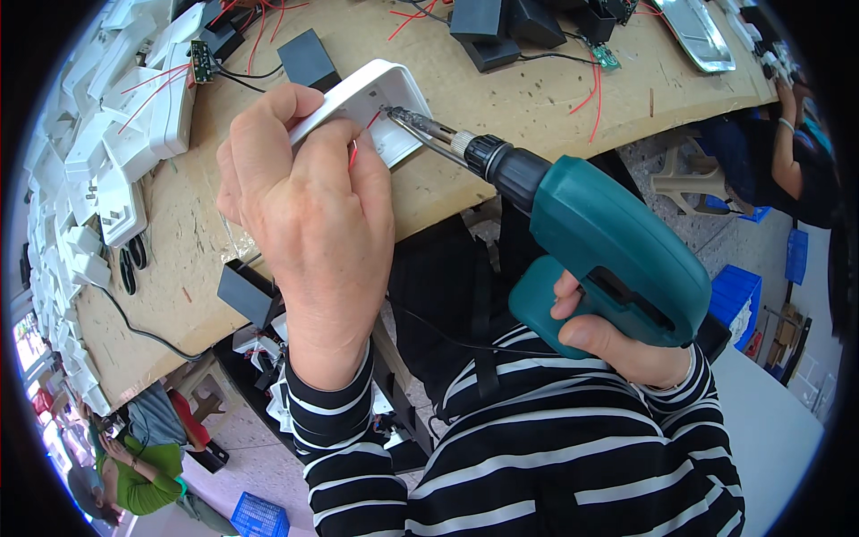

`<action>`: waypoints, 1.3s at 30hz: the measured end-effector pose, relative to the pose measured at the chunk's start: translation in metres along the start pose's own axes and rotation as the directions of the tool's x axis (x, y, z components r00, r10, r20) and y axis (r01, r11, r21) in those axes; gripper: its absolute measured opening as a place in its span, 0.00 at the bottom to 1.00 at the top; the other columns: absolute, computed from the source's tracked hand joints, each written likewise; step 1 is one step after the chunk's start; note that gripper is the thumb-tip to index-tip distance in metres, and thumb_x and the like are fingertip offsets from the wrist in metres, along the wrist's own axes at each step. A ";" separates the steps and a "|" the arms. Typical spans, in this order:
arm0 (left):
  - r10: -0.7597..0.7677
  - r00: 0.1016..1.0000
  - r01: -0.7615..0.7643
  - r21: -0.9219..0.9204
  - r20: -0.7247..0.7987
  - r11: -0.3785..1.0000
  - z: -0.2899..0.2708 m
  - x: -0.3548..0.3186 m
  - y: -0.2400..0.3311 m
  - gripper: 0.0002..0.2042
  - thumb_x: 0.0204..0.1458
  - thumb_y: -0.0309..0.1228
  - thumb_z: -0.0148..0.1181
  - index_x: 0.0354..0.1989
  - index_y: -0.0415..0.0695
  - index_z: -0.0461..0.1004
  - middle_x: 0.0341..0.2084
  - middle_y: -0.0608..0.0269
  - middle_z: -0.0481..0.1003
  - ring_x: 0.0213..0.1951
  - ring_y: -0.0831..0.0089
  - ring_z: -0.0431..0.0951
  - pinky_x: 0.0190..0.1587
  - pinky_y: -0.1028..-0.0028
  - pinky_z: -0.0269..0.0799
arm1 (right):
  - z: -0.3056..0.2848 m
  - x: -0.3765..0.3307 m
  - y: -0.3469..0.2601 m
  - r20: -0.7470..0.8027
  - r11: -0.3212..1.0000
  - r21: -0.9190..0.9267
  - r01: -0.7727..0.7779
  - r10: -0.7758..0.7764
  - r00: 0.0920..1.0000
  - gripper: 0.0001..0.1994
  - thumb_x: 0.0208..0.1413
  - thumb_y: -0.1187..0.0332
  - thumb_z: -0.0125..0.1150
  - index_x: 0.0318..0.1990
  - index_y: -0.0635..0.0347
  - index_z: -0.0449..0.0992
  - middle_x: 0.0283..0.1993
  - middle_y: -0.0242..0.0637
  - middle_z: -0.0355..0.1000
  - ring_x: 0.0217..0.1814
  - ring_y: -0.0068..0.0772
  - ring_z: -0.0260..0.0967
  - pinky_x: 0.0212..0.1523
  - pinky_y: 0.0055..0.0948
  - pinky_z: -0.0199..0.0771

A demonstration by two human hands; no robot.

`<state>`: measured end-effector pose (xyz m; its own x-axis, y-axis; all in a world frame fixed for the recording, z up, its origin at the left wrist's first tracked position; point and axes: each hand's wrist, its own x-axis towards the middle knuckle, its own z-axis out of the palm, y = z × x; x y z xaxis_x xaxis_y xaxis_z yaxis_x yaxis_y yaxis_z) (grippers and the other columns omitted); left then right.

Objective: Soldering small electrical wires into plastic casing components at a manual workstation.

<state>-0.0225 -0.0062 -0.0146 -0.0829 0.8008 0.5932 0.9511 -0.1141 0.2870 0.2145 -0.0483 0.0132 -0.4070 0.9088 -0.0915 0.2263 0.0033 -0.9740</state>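
Observation:
My left hand [309,192] grips a white plastic housing [403,82] by its edge, with the hollow side facing the tool. A red wire [353,154] shows between its fingers, and part of the housing is hidden behind them. Wrapped round the handle of a green soldering gun [617,242] is my right hand [617,345]. The gun's metal tip reaches inside the housing, close to a red wire end; whether they touch is hard to make out. A thin tube runs alongside the tip.
White plastic housings [116,134] pile up along the table's left side. Black boxes [309,61], red wires and small green circuit boards [605,57] lie across the cardboard-covered table [501,152]. A metal tray [702,45] is at the far right. Other people sit left and right.

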 end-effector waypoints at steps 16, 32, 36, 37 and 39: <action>0.005 1.000 -0.005 0.021 -0.004 1.000 -0.001 -0.001 0.000 0.04 0.43 0.23 0.64 0.27 0.35 0.77 0.38 0.53 0.73 0.41 0.59 0.73 0.45 0.65 0.67 | -0.004 -0.006 0.002 0.027 0.993 -0.096 0.067 -0.064 0.998 0.25 0.43 0.67 0.76 0.48 0.67 0.74 0.42 0.38 0.72 0.33 0.21 0.74 0.32 0.18 0.75; -0.005 1.000 0.006 0.023 -0.008 1.000 -0.001 -0.002 0.000 0.05 0.42 0.23 0.64 0.27 0.35 0.77 0.37 0.54 0.73 0.41 0.60 0.72 0.45 0.65 0.66 | -0.021 -0.015 -0.008 0.060 1.000 0.008 -0.024 0.023 0.998 0.24 0.45 0.71 0.74 0.50 0.67 0.73 0.37 0.37 0.75 0.38 0.27 0.74 0.42 0.25 0.75; -0.016 1.000 0.016 -0.053 0.002 0.998 0.000 -0.007 -0.003 0.06 0.39 0.23 0.63 0.29 0.41 0.77 0.43 0.59 0.70 0.44 0.60 0.69 0.49 0.63 0.57 | -0.029 -0.018 -0.006 0.185 0.999 0.024 -0.035 0.030 0.982 0.40 0.50 0.58 0.70 0.64 0.70 0.57 0.59 0.55 0.67 0.44 0.30 0.74 0.49 0.31 0.74; -0.022 1.000 0.023 -0.065 0.013 0.998 -0.002 -0.007 -0.003 0.08 0.39 0.24 0.64 0.30 0.41 0.77 0.43 0.58 0.70 0.45 0.59 0.69 0.50 0.63 0.57 | -0.028 -0.020 -0.003 0.152 0.997 0.075 -0.027 0.015 0.988 0.40 0.50 0.58 0.71 0.64 0.71 0.57 0.58 0.56 0.67 0.44 0.30 0.75 0.49 0.31 0.74; -0.032 0.999 0.033 -0.069 0.020 0.997 -0.008 -0.008 -0.001 0.09 0.39 0.25 0.65 0.32 0.41 0.77 0.44 0.57 0.70 0.46 0.59 0.69 0.51 0.63 0.57 | -0.027 -0.018 -0.003 0.122 0.992 0.128 -0.010 -0.005 0.992 0.40 0.50 0.58 0.71 0.64 0.71 0.57 0.58 0.57 0.67 0.43 0.30 0.75 0.48 0.31 0.75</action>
<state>-0.0250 -0.0167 -0.0137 -0.1071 0.8155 0.5688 0.9251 -0.1278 0.3575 0.2451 -0.0530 0.0230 -0.5134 0.8510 -0.1108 0.1155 -0.0594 -0.9915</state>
